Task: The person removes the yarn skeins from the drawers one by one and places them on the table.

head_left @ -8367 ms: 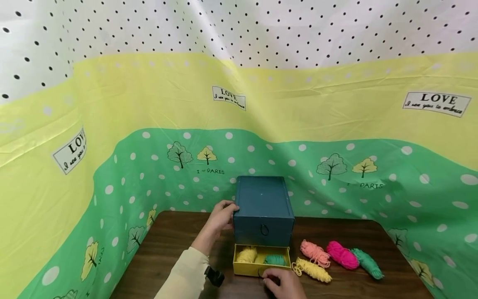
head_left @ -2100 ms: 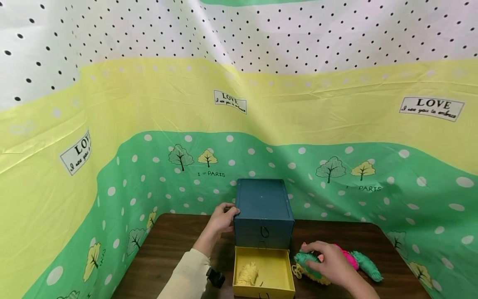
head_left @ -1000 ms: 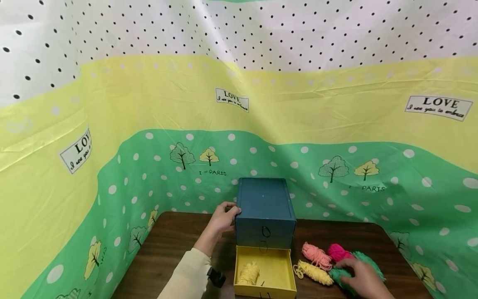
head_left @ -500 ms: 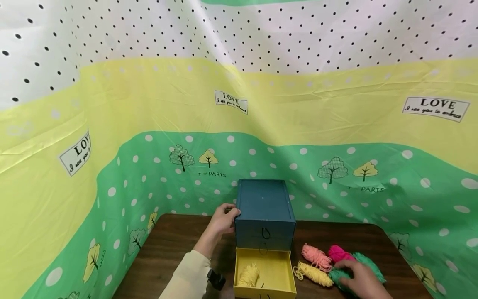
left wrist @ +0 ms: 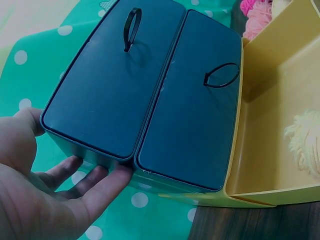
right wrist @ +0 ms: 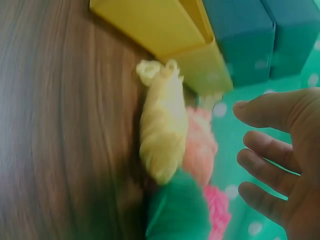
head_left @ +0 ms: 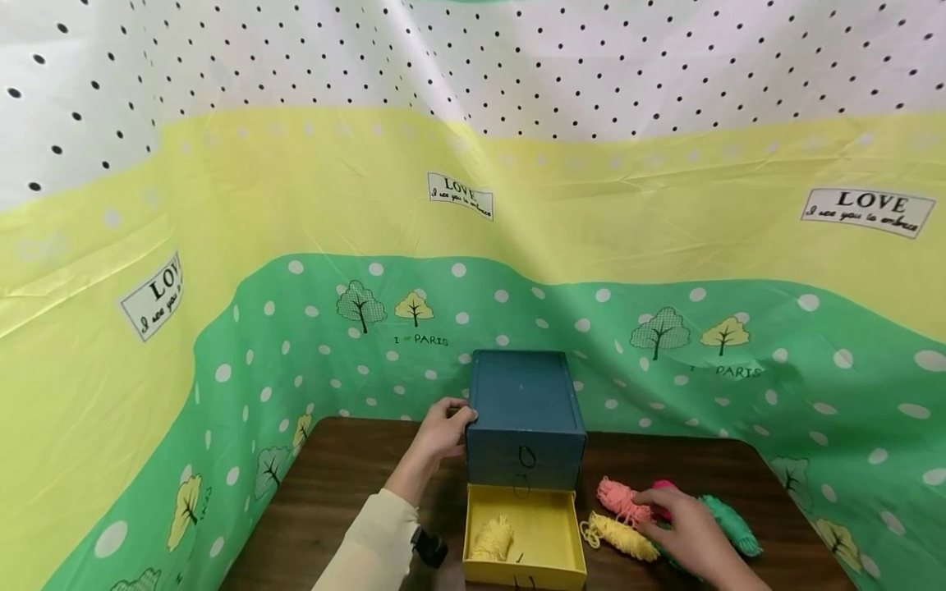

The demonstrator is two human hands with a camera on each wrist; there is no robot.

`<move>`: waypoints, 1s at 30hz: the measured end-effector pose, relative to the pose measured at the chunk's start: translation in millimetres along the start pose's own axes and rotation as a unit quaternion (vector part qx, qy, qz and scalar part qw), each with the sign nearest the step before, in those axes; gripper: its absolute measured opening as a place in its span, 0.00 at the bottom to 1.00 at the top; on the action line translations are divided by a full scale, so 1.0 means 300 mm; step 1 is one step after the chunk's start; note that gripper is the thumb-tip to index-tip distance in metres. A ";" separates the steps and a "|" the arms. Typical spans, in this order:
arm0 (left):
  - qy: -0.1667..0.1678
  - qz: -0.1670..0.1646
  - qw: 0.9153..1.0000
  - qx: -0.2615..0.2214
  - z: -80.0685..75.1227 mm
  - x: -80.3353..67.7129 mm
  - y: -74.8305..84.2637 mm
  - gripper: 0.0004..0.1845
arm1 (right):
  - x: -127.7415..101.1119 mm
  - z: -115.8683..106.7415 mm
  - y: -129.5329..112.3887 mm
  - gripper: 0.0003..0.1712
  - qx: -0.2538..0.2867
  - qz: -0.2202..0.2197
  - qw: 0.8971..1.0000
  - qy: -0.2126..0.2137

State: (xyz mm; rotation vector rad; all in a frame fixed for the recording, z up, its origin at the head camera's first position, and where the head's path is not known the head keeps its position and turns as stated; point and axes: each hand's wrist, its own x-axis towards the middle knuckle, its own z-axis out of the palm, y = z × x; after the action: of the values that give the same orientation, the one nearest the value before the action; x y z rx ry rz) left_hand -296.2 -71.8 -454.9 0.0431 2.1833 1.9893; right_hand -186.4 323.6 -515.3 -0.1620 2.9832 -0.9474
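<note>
My left hand (head_left: 442, 431) rests against the left side of a blue drawer box (head_left: 523, 390), its thumb at the upper edge. In the left wrist view its fingers (left wrist: 100, 187) are extended and touch the box's side. The yellow bottom drawer (head_left: 547, 525) is pulled out, with a pale yellow yarn skein (head_left: 493, 539) inside. Over the skeins on the right, my right hand (head_left: 691, 525) hovers with spread fingers and nothing in its grasp. Beneath and beside it lie yellow (right wrist: 162, 125), salmon (right wrist: 200, 145), magenta (right wrist: 217, 210) and green skeins (right wrist: 180, 210) of yarn.
Another green skein (head_left: 732, 525) lies at the far right of the dark wooden table (head_left: 347, 476). A patterned green, yellow and white curtain (head_left: 414, 312) hangs behind and to the sides. Black loops (left wrist: 222, 76) serve as pulls on the box's blue drawer fronts.
The bottom drawer came out further, and the green skein moved from it to the right-hand group. My right hand has released that skein and risen slightly leftward. My left hand stays at the box.
</note>
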 end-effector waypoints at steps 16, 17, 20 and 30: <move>0.001 -0.001 1.000 0.002 -0.003 0.022 0.010 0.26 | 0.048 0.083 -0.189 0.15 0.038 -0.129 0.991 0.010; 0.001 0.000 1.000 0.003 -0.003 0.022 0.009 0.26 | 0.050 0.091 -0.197 0.14 0.042 -0.134 0.990 0.004; 0.000 0.000 1.000 0.005 -0.003 0.018 0.007 0.26 | 0.054 0.114 -0.217 0.15 0.055 -0.147 0.988 -0.017; -0.002 -0.004 1.000 -0.001 -0.005 0.011 -0.006 0.25 | 0.064 0.177 -0.279 0.21 0.081 -0.152 0.984 -0.055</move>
State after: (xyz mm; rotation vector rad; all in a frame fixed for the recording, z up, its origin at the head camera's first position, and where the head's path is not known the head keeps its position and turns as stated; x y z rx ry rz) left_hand -299.6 -72.9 -457.1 0.0374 2.1757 1.9854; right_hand -195.5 223.3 -510.0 -0.6580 2.8143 -1.1578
